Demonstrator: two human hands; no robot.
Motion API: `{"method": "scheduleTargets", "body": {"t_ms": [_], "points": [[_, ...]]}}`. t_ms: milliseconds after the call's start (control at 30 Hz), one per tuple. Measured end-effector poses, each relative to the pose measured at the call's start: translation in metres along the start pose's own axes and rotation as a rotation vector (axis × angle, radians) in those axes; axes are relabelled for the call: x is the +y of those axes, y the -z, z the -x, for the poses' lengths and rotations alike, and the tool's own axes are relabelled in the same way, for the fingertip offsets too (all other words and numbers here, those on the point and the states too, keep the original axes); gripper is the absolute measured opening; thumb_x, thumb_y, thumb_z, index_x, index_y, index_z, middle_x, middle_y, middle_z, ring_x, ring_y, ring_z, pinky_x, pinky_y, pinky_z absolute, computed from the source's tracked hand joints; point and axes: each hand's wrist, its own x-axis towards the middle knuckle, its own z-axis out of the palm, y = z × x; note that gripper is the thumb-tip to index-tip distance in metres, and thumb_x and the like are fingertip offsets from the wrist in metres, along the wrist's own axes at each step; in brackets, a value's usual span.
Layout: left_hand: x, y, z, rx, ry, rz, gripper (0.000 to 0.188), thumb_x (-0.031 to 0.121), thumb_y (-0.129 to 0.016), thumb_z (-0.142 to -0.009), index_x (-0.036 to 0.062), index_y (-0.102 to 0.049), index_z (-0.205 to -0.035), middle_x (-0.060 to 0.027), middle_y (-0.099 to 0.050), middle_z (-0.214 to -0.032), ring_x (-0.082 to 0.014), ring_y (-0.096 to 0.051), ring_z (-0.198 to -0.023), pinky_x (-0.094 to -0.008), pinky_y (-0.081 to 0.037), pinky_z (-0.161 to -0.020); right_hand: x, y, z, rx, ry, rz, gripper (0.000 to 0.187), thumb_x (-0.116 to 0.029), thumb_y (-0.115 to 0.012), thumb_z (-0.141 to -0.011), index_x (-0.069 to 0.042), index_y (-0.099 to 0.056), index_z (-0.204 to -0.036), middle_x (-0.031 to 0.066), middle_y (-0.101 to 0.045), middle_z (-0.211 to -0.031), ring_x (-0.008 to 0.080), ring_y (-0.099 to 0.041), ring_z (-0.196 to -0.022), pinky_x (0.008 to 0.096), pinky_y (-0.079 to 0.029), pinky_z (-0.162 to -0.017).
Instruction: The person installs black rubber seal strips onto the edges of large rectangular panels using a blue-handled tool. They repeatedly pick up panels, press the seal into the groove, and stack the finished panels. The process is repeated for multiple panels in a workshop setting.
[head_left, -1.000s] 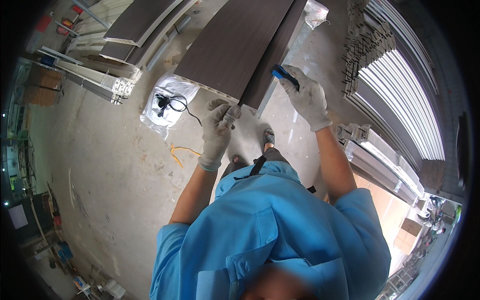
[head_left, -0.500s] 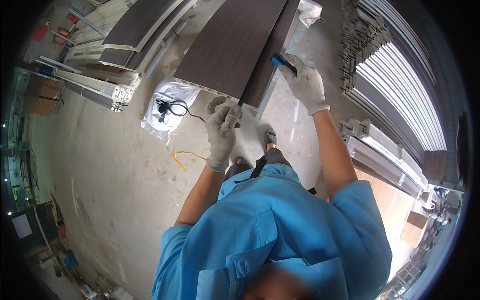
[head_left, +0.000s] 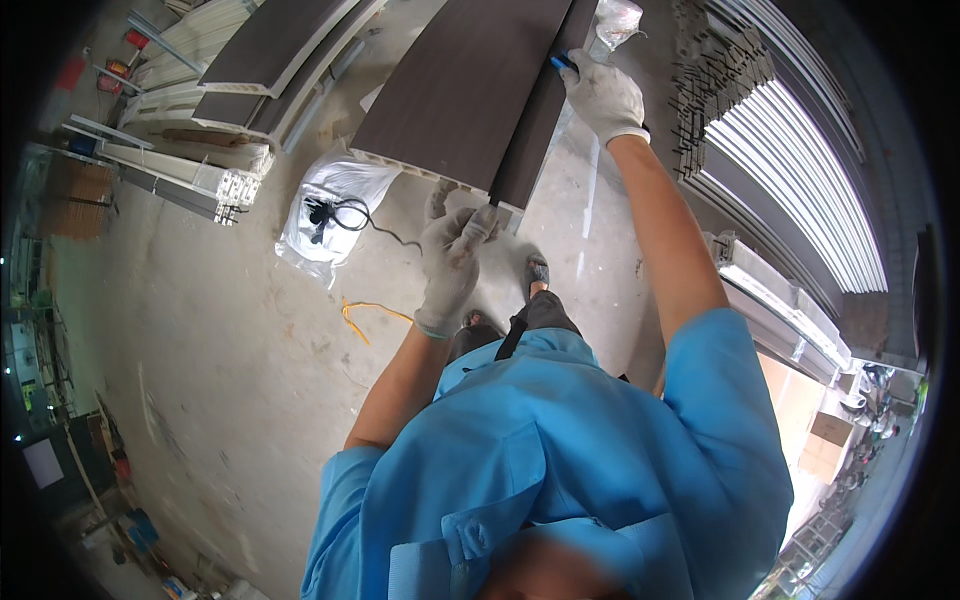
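My left hand point(head_left: 452, 262), in a whitish work glove, is closed at the near end of a long dark-brown panel point(head_left: 450, 95). Thumb and fingers pinch a thin black strip point(head_left: 494, 200) that meets the step along the panel's right side. From this hand a black cord point(head_left: 392, 237) trails left to a loose coil on a white plastic bag point(head_left: 352, 180). Farther up the same side, my gloved right hand point(head_left: 608, 98) is closed around a blue-and-black hand tool point(head_left: 563, 63). Mostly covered by the glove, its working end cannot be made out.
More brown panels point(head_left: 265, 60) lie stacked at the far left, beside bundled pale profiles point(head_left: 215, 180). White-edged profiles point(head_left: 800, 180) are piled on the right, near cardboard boxes point(head_left: 825, 440). A yellow strap point(head_left: 365, 308) lies on the concrete floor left of my feet.
My right hand has moved farther up the panel's side with the blue-and-black tool, which is now more covered. The left hand has shifted slightly right and stays closed at the panel's near end.
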Motion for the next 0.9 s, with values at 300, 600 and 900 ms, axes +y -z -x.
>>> {"method": "scheduleTargets", "body": {"t_ms": [300,600,900], "points": [[0.001,0.014,-0.016,-0.141,-0.02,0.042,0.032,0.028,-0.064,-0.097,0.0019,-0.072,-0.081,-0.008,-0.054,-0.112,-0.0111,-0.048,-0.11,-0.024,-0.046,-0.065,-0.023,0.014,0.063,-0.019,0.155,-0.009,0.022,-0.03,-0.055,-0.096,-0.013,-0.06,-0.108,0.0147,-0.071,-0.09,0.0375,-0.069,-0.083,0.051,-0.055,-0.071],[-0.007,0.022,-0.027,-0.207,-0.205,-0.053,0.031,0.026,-0.063,-0.098,0.0024,-0.073,-0.081,-0.0034,-0.062,-0.091,-0.0204,-0.039,-0.11,-0.0346,-0.036,-0.096,-0.048,0.02,0.123,-0.004,0.229,0.029,0.028,-0.03,-0.056,-0.097,-0.012,-0.058,-0.117,0.0188,-0.066,-0.076,0.0385,-0.069,-0.071,0.0483,-0.055,-0.058],[-0.007,0.023,-0.029,-0.227,-0.25,-0.058,0.03,0.026,-0.064,-0.096,0.0024,-0.072,-0.08,-0.0031,-0.064,-0.087,-0.0203,-0.039,-0.11,-0.0348,-0.035,-0.096,-0.068,0.023,0.167,0.02,0.292,0.135,0.037,-0.032,-0.055,-0.098,-0.01,-0.054,-0.127,0.0141,-0.065,-0.078,0.0285,-0.07,-0.068,0.0424,-0.056,-0.057]]}}
